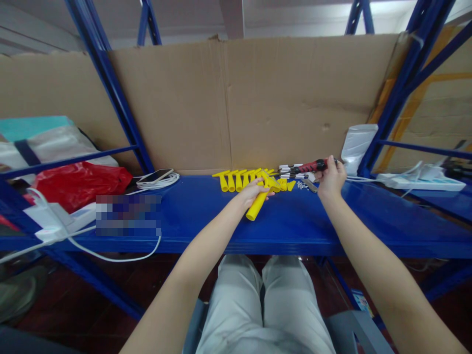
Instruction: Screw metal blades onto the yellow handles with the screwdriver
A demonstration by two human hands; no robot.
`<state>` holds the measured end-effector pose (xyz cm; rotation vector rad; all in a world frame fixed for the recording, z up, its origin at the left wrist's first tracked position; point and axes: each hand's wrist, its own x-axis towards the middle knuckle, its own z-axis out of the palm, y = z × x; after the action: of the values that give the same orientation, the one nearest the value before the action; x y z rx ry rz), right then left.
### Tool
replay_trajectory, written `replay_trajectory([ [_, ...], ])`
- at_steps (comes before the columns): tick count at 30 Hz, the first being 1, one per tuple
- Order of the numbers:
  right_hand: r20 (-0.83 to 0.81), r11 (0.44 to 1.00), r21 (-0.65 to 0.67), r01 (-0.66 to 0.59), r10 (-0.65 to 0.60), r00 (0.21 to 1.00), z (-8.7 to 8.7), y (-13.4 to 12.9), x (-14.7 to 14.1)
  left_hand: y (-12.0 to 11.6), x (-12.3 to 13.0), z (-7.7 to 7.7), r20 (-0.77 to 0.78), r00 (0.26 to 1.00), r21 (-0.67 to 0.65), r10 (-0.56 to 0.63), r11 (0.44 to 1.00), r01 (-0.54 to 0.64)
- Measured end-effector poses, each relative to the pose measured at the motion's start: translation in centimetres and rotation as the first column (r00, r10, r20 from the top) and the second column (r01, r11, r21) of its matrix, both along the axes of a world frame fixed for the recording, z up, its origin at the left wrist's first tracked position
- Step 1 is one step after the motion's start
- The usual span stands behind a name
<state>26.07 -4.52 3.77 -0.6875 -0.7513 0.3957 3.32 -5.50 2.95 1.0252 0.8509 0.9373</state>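
Observation:
My left hand (254, 193) is closed around a yellow plastic tool (257, 206), its thick handle slanting down toward the shelf's front edge. In my right hand (331, 178) is a red and black screwdriver (313, 165), gripped at its dark end and pointing left toward the yellow tool's head. Whether the tip touches the tool cannot be made out. A row of yellow handled pieces (231, 182) lies behind my left hand. Small yellow parts (283, 184) lie between my hands, and tiny light-coloured pieces (302, 185) sit below the screwdriver.
Blue shelf (199, 211) with cardboard (265, 98) behind it. To the left are a phone (155, 176) on a coiled white cable, a red bag (81, 184) and a white power strip (83, 216). At right stand a white pouch (358, 147) and another power strip (424, 182).

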Motion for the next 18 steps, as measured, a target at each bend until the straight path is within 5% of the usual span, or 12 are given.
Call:
replay_trajectory([
  [10,0.167,0.999,-0.004,0.053,-0.052,0.985,-0.49,0.47,0.59,0.1,0.03,-0.04,0.004,1.0,-0.014,0.011,1.0,-0.011],
  [18,0.14,0.999,-0.002,0.033,-0.033,0.99,-0.44,0.44,0.48,-0.35,0.12,0.32,0.019,1.0,-0.019,0.005,1.0,-0.005],
])
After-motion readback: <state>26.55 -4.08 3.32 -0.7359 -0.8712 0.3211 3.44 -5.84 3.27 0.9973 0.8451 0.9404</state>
